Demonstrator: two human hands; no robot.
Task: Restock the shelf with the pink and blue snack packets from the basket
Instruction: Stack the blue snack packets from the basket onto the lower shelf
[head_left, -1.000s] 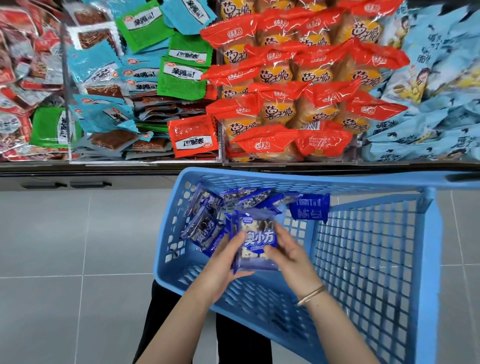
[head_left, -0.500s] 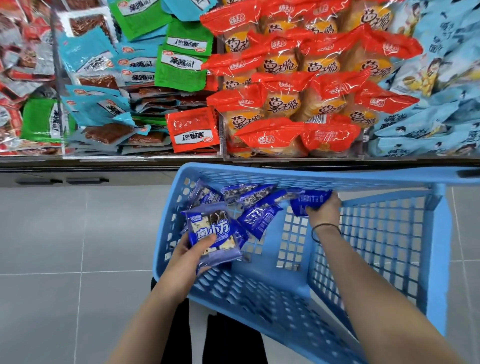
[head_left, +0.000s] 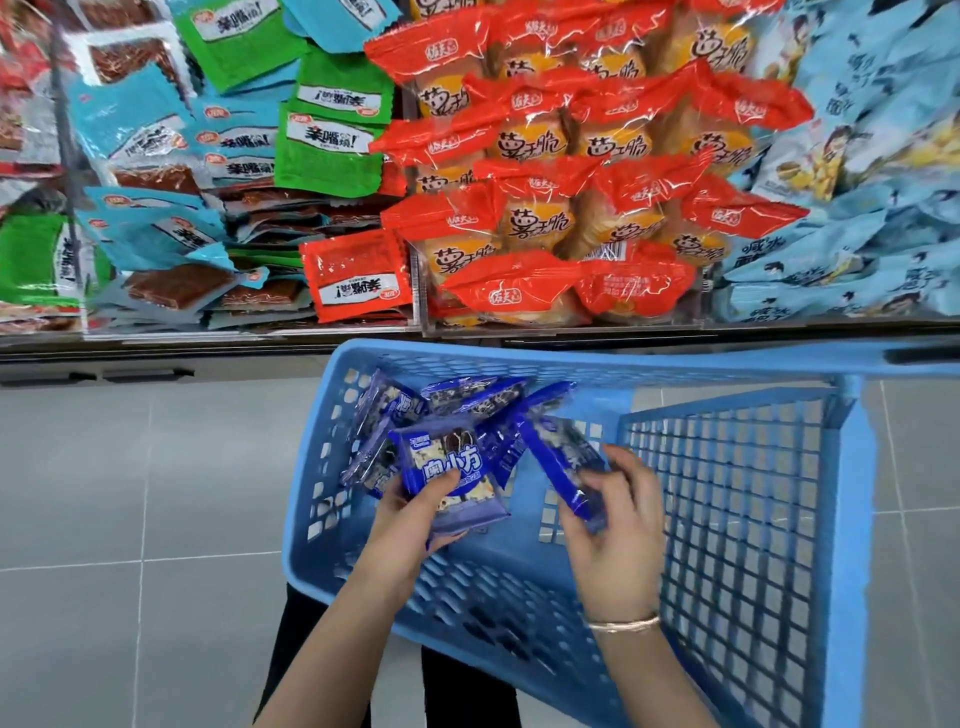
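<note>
While left hand (head_left: 410, 525), right hand (head_left: 618, 525) grip blue packets (head_left: 447, 467), basket floor (head_left: 524, 545) open between.

Blue packet (head_left: 457, 462) reads 奥小方 — red shelf packets (head_left: 540, 221) 薯王脆, green packets (head_left: 327, 150) 亲嘴烧.

Light is bright and even, seemingly from above, and the grey floor (head_left: 130, 493) is lit flatly. White glare streaks the glossy red packets (head_left: 561, 156) on the shelf (head_left: 208, 340). Motion blur smears the right hand (head_left: 618, 535) and the right packet (head_left: 566, 467), while print on the left packet (head_left: 449, 473) reads sharp. The wide lens bows the basket (head_left: 841, 519) rim and stretches the frame's soft side edges.
</note>
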